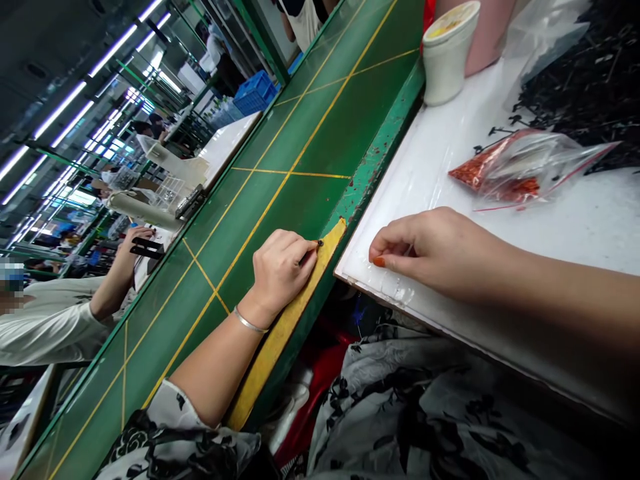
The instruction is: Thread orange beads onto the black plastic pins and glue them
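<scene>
My left hand [281,272], a silvery bangle at its wrist, rests over the yellow strip [280,353] along the green conveyor's edge. Its thumb and forefinger pinch a small black part [321,243], mostly covered by the fingertips. Low over the near corner of the white worktop [415,193], my right hand [425,248] has its fingers curled together and an orange thumbnail showing. Whatever those fingers hold, if anything, is hidden. Beyond the right hand lies a clear zip bag [525,170] of small orange-red pieces. A heap of thin black parts [585,87] spreads at the far right.
A white tub [447,57] with yellowish contents stands at the worktop's far edge, beside a pink container [493,33]. The green conveyor belt [320,147], marked with yellow lines, runs diagonally past. Across it, a co-worker's hand [134,237] is near a black piece [147,247].
</scene>
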A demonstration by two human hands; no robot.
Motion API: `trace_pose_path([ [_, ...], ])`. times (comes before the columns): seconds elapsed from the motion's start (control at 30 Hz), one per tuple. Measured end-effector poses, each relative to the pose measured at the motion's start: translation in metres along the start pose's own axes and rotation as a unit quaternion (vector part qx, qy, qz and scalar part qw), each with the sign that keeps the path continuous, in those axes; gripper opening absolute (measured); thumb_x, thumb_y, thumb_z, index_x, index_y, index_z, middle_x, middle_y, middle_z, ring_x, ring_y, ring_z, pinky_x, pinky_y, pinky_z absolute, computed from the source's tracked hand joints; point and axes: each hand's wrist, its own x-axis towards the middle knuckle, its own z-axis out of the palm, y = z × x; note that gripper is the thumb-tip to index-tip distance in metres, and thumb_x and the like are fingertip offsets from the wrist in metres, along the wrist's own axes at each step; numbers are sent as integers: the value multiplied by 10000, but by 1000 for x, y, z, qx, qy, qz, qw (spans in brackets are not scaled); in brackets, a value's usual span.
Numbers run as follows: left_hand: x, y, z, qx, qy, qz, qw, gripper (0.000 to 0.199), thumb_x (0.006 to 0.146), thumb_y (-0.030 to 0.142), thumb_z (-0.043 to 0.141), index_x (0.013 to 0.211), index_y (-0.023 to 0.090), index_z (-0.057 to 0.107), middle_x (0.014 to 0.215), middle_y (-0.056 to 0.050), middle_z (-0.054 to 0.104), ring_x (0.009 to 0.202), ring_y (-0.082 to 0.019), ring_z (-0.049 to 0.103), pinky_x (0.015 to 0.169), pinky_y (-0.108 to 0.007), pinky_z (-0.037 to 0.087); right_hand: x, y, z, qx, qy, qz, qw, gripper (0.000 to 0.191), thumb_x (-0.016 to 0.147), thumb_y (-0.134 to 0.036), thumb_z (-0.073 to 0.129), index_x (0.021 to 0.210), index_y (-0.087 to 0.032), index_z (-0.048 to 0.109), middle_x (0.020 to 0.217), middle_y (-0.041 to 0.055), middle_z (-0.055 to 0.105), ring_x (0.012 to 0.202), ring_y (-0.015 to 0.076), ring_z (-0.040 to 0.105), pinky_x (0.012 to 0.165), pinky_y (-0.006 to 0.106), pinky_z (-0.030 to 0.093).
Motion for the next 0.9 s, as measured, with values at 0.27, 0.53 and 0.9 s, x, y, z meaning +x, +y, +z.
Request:
trace_pose_path([
  [0.27,-4,1,-1,7,-20,5,1000,84,866,205,596,837,201,674,762,-37,683,740,-171,579,692,-305,463,-1,2,0,2,14,-20,1000,171,754,-198,593,760,-249,756,669,-41,718,624,133,627,566,241,377],
  [0.53,-2,3,0,44,-15,60,997,94,863,162,602,797,198,659,769,-37,694,761,-174,578,683,-289,461,-2,2,-1,11,9,-19,1000,182,755,-204,573,732,-250,747,651,-52,708,610,124,623,562,237,376],
  [0.9,-9,1,2,60,9,30,998,132,879,210,611,953,191,719,826,-57,735,780,-180,650,720,-294,507,-3,-1,-4,6,1,-15,1000,174,762,-198,573,715,-236,736,657,-40,697,612,126,601,540,234,357],
])
